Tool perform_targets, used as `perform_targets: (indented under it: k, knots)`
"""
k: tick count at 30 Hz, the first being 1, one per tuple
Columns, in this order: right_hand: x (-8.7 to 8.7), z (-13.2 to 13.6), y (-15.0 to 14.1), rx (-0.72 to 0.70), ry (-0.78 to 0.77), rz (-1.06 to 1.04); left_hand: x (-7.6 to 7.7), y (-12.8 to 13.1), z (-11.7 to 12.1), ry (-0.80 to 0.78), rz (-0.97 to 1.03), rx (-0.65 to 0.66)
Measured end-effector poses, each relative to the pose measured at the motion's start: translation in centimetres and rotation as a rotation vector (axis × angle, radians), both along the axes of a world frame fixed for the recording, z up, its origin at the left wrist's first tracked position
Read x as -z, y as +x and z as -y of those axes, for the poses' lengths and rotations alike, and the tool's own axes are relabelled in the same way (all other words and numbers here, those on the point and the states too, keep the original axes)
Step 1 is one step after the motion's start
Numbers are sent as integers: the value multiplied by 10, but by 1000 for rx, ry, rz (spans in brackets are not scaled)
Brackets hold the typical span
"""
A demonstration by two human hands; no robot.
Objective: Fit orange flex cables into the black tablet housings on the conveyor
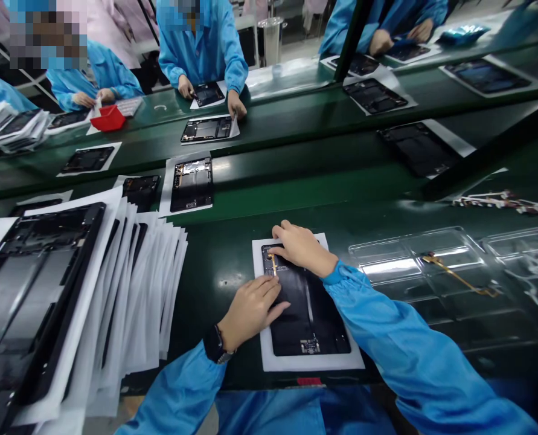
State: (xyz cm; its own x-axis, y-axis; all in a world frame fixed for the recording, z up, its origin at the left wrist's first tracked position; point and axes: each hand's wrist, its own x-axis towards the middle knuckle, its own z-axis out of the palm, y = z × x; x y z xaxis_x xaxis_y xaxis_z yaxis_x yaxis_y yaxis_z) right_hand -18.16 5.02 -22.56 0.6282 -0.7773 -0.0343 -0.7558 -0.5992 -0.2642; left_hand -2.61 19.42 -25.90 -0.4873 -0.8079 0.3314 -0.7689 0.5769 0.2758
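Observation:
A black tablet housing (291, 314) lies on a white sheet (311, 362) in front of me. Near its upper left runs a narrow orange-gold flex cable (273, 264). My left hand (250, 308) rests on the housing's left side, fingers stretched toward the cable's lower end and thumb spread. From the right, my right hand (305, 248) reaches over the top edge, its thumb at the cable's upper end and its fingers apart from the thumb, bent over the sheet. Both hands partly cover the housing.
At left leans a tall stack of tablet housings (24, 290) between white sheets. A clear plastic tray (386, 260) at right holds another flex cable (459, 275). Beyond, housings lie on the green conveyor (269, 175), where co-workers in blue work near a red bin (108, 118).

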Motion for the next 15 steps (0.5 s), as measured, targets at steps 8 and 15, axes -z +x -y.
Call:
perform_targets:
  k: [8, 15]
  knots:
    - [-33, -41, -35, -71, 252, 283, -6, 12, 1, 111, 57, 118]
    - [-38, -86, -52, 34, 171, 127, -7, 15, -3, 139, 49, 132]
